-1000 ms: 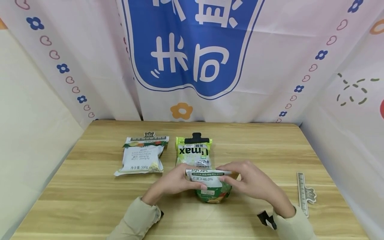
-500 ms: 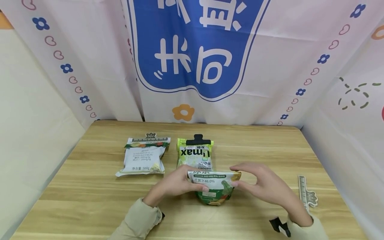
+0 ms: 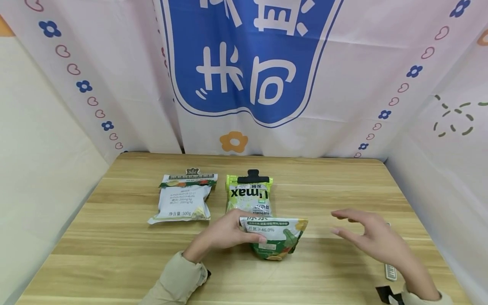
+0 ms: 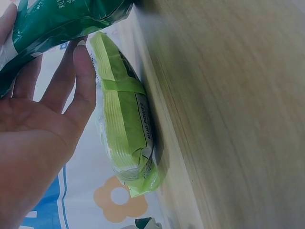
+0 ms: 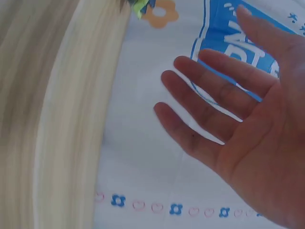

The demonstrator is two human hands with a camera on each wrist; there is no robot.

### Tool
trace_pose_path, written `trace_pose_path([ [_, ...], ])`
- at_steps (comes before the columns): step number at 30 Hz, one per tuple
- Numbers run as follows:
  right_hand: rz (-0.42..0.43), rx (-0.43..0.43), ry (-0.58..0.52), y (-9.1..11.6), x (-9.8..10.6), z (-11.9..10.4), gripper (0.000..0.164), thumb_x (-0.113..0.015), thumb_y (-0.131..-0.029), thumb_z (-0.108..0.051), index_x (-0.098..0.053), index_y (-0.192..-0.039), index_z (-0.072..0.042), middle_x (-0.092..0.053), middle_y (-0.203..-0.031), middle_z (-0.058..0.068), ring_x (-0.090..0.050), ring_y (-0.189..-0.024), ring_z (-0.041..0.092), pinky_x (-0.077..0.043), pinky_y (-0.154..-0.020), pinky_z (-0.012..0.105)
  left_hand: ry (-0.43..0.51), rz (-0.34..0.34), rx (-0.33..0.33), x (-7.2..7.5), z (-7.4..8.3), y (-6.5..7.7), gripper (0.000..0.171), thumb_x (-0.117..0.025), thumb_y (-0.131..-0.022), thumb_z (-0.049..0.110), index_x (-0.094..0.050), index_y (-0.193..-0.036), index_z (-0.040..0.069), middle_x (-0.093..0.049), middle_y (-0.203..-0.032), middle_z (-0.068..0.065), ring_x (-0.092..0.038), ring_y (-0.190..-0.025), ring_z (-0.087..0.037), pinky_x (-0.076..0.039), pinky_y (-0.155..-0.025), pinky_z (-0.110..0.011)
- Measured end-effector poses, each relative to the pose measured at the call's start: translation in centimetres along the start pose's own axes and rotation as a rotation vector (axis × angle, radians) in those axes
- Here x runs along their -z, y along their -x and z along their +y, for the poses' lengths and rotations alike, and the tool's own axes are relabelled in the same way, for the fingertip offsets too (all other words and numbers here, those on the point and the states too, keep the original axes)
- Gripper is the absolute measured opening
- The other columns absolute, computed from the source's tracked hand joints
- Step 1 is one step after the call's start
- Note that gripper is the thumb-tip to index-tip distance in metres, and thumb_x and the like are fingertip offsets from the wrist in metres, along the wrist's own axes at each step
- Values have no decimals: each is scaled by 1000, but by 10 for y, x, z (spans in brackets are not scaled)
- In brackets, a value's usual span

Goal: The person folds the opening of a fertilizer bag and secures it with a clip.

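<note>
My left hand [image 3: 232,232] grips the left side of a white and green bag [image 3: 280,241], thumb on its front and fingers behind. The bag is upright, its top edge facing me. In the left wrist view the green lower part of this bag [image 4: 66,24] lies across the fingers. My right hand [image 3: 375,237] is off to the right over the table, fingers spread and holding nothing; the right wrist view shows its bare palm [image 5: 257,129]. Partly hidden beneath the right hand and wrist is a flat ruler-like clip [image 3: 390,272].
Behind the held bag lies a lime-green bag [image 3: 248,199] with a black clip [image 3: 253,176] on its top. To the left lies a white bag [image 3: 183,201] with a ruler-like clip [image 3: 192,176] across its top. A printed curtain [image 3: 328,127] hangs behind the table [image 3: 114,254].
My right hand has let go of the bag's right side and moved right, toward the loose clip. The left hand keeps its grip on the bag.
</note>
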State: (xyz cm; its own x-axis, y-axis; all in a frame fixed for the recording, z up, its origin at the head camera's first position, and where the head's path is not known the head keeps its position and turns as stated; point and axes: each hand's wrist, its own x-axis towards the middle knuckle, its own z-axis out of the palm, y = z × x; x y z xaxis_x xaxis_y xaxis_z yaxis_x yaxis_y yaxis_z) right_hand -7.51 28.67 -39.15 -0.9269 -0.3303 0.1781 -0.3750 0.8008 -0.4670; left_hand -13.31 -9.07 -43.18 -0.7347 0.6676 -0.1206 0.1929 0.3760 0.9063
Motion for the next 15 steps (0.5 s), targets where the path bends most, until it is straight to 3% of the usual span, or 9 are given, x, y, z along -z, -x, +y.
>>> trace_pose_path([
  [9, -100, -178, 68, 12, 21, 47, 46, -77, -97, -30, -70, -129, 2, -74, -128, 22, -71, -112, 41, -58, -89, 59, -15, 5, 0, 1, -2, 1, 31, -83, -91, 39, -78, -119, 27, -80, -110, 11, -72, -98, -6, -57, -92, -26],
  [15, -171, -297, 131, 19, 35, 88, 54, -78, -96, -27, -65, -125, 16, -75, -111, 29, -73, -94, 37, -60, -77, 52, -32, 6, 10, 1, -1, 1, 31, -83, -91, 41, -78, -118, 27, -80, -109, 12, -71, -97, -5, -57, -91, -26],
])
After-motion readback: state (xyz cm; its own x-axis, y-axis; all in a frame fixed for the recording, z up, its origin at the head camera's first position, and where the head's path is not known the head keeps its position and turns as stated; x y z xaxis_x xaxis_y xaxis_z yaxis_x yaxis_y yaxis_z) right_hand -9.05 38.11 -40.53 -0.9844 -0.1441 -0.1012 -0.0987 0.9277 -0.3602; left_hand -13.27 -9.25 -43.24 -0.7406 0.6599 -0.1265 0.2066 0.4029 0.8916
